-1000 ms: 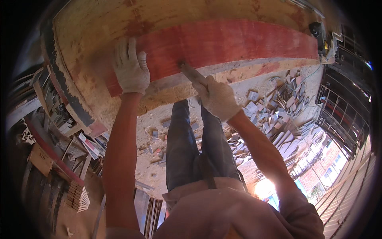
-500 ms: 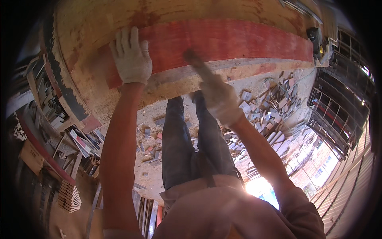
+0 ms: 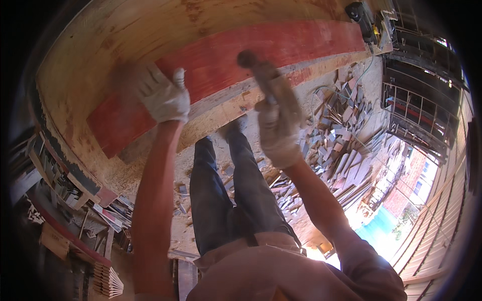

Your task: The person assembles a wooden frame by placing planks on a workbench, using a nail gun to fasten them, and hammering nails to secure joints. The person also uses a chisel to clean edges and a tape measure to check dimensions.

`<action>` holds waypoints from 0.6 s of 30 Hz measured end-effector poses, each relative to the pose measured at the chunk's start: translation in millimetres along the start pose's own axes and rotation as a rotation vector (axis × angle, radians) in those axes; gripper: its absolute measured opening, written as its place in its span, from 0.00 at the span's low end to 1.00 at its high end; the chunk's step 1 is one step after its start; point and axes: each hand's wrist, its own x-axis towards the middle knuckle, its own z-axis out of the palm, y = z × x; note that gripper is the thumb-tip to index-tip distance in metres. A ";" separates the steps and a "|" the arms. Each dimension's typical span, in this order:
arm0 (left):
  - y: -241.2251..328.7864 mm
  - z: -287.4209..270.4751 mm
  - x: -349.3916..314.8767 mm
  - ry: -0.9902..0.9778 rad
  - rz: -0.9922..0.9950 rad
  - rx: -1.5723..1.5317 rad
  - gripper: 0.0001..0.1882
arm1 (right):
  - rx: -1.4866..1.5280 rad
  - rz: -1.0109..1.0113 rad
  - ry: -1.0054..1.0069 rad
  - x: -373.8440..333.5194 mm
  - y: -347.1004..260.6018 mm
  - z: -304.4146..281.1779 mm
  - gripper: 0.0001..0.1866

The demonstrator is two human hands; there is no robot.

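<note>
A long red-painted board [image 3: 221, 62] lies across the workbench in front of me. On its left part my left hand [image 3: 165, 98], in a pale work glove, is spread with the thumb apart; motion blurs its fingertips, and I cannot tell whether they touch the board. My gloved right hand [image 3: 278, 130] is wrapped round the handle of a hammer [image 3: 261, 67]. The hammer's dark, rounded head hangs over the board's near edge, slightly blurred. A paler wooden strip [image 3: 221, 100] runs along the board's near side.
The wooden workbench [image 3: 125, 30] has a worn dark edge at left. A black power tool [image 3: 360, 15] stands at the board's far right end. Scrap wood pieces [image 3: 346, 130] litter the floor at right. A bundle of wood strips [image 3: 108, 281] lies at lower left.
My view has turned, so the board now slants down more to the left. The hammer has risen and tilted up in my right hand. My left hand's fingers have spread, shifting slightly lower.
</note>
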 end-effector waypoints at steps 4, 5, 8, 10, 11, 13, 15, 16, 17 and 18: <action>32.1 0.6 6.2 -0.029 -0.074 -0.058 0.41 | -0.259 0.336 -0.346 5.9 32.4 18.4 0.18; 24.7 3.7 7.8 0.000 -0.090 -0.061 0.41 | -0.128 0.273 -0.335 21.7 10.4 1.8 0.19; 25.1 9.8 7.8 0.014 -0.071 -0.023 0.41 | -0.103 0.085 -0.226 -0.8 28.6 5.0 0.16; 24.5 10.6 10.3 0.037 -0.009 0.024 0.42 | -0.156 0.098 -0.230 -14.3 54.2 18.4 0.17; 26.9 10.9 12.3 0.052 0.023 0.036 0.42 | -0.162 0.187 -0.282 -7.0 62.3 27.8 0.18; 29.7 18.2 9.3 0.088 0.061 0.031 0.44 | -0.181 0.292 -0.313 7.6 66.6 27.5 0.20; 59.3 28.4 8.8 0.100 0.063 0.050 0.45 | -0.183 0.312 -0.307 13.0 63.5 11.7 0.20; 76.7 32.8 6.9 0.081 0.062 0.068 0.45 | -0.167 0.342 -0.314 17.3 68.0 -3.8 0.20; 94.0 37.4 9.3 0.073 0.066 0.085 0.46 | -0.179 0.332 -0.282 13.6 84.4 -12.7 0.21; 117.5 34.2 11.7 0.039 0.082 0.081 0.46 | -0.184 0.319 -0.257 5.9 106.9 -21.0 0.21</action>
